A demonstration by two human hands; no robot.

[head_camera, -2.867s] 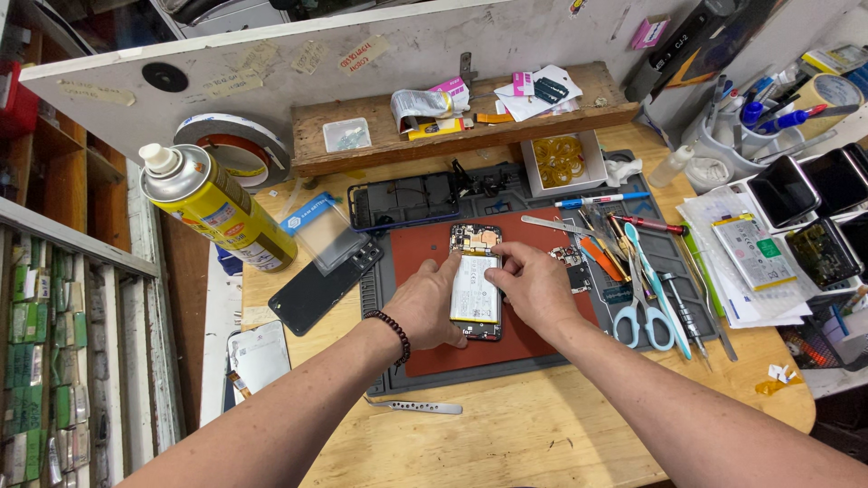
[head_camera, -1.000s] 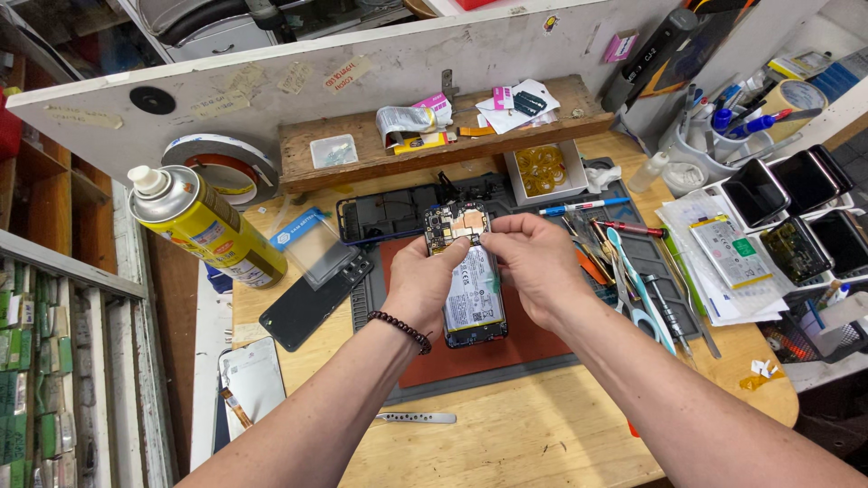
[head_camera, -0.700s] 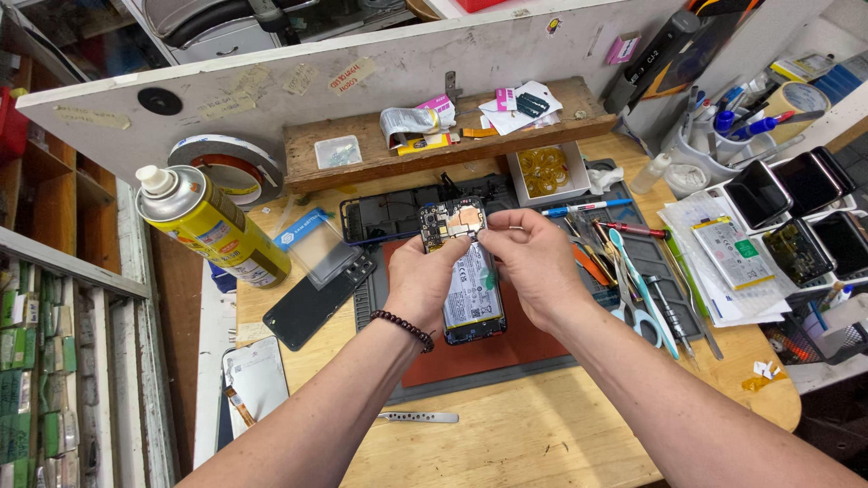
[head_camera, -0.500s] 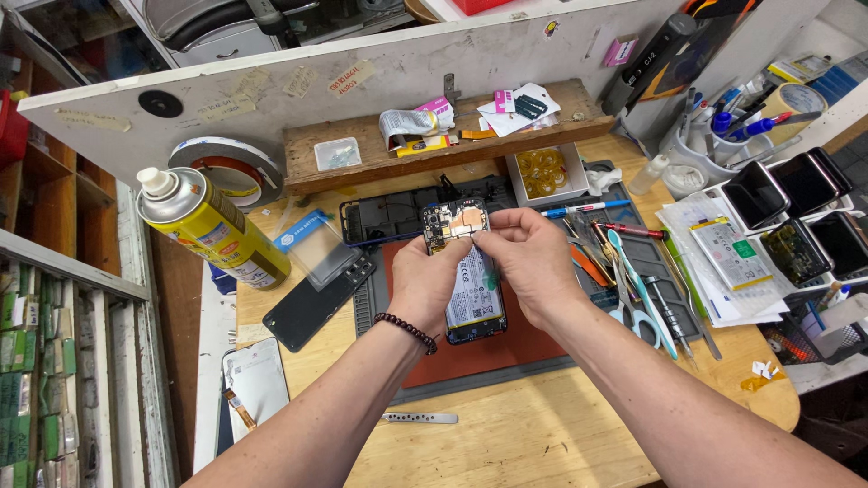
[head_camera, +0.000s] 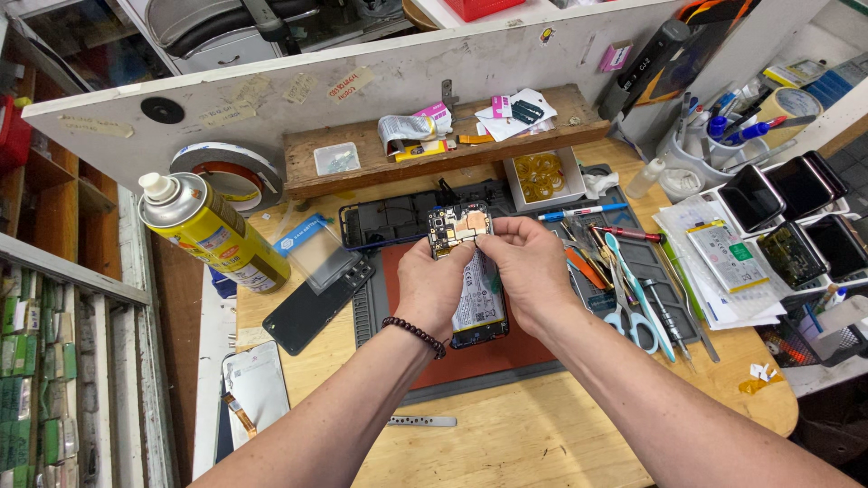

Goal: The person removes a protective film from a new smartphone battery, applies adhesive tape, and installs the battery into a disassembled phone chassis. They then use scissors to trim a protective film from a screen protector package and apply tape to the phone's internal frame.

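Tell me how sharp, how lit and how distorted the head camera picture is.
Head view: even overhead light, soft shadows only; the opened phone between the left hand and right hand is sharp, its small print too fine to read. Wide-angle lens bends the wooden shelf and the bench edges. Mild glare on the spray can top and the dark screens at right.

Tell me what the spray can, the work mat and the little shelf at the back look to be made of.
Spray can: likely metal, glossy yellow print, silvery shoulder.
Work mat: probably rubber or silicone, matte red centre, grey border.
Shelf: bare wood, visible grain, worn and unfinished.
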